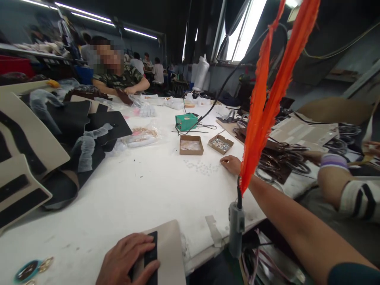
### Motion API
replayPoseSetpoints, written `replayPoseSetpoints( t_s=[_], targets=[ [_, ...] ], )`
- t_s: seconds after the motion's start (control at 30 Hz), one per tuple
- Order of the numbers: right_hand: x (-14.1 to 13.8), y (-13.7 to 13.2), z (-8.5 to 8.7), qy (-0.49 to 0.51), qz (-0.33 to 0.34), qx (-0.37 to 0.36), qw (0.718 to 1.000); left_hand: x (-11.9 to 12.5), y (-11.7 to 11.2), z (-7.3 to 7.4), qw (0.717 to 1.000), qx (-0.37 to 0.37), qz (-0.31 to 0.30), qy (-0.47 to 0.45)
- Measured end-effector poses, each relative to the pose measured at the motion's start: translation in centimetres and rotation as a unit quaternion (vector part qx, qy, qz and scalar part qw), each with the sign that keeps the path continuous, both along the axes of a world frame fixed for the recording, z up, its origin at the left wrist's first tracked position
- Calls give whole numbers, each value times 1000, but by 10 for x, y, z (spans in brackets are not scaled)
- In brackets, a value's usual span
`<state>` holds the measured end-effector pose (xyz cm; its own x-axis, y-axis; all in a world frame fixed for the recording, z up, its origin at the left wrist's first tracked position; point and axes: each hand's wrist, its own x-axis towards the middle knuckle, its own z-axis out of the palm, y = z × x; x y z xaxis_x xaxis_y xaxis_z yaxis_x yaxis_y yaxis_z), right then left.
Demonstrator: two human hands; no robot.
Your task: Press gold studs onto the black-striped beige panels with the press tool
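My left hand (127, 259) lies on a beige panel (170, 253) at the front edge of the table, its thumb and fingers apart over the black strip (153, 253) on that panel. Farther off, my right hand (232, 164) reaches to the white tabletop, fingertips drawn together at the right end of a scatter of small clear pieces (202, 167). Whatever is between those fingertips is too small to name. Just beyond are a shallow cardboard box (191, 152) with pale contents and another cardboard box (220, 144) full of small shiny pieces.
An orange cloth strip (264, 103) hangs by a grey handheld device (236, 229), close to my right forearm. Behind the boxes stands a green box (186, 122) with cables. Black and beige panels (26, 134) pile up at left. A co-worker (121, 75) sits across; another person's arm (334, 178) is at right.
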<state>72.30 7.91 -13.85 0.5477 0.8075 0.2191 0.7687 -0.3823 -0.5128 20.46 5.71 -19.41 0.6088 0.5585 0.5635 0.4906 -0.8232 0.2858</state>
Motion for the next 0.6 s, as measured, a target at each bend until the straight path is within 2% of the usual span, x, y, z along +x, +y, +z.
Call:
replayPoseSetpoints(
  t_s=[0.13,0.27,0.43,0.6],
  targets=[
    [14,3,-3,-10,46,-68,997,-1,1,-2,1000,5,-4,-2],
    [16,1,3,-39,60,-116,991,-1,0,-2,1000,-16,-6,-7],
    [4,-7,7,-108,57,-161,979,5,-14,10,994,-105,7,-4],
    [-4,-13,-2,-166,31,-187,968,11,-25,22,979,-202,12,-11]
  ],
)
